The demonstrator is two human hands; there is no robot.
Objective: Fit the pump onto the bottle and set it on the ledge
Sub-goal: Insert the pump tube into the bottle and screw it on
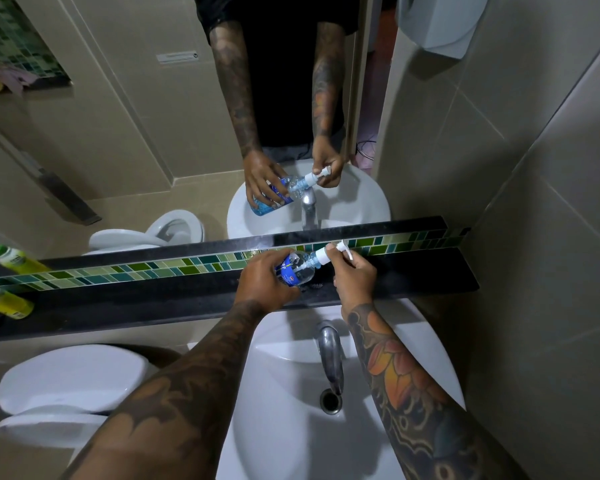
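While our left hand [265, 280] grips the tilted bottle [297, 270] above the ledge [413, 275], our right hand [354, 271] pinches the pump [329, 252] at its neck.

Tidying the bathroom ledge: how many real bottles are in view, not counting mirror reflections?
2. A clear bottle with blue label, tilted in the left hand above the ledge; a yellow-green bottle lying at the ledge's far left. Others may sit beyond the frame.

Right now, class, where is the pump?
The pump sits at the bottle mouth, pinched by the right hand, above the dark ledge behind the sink.
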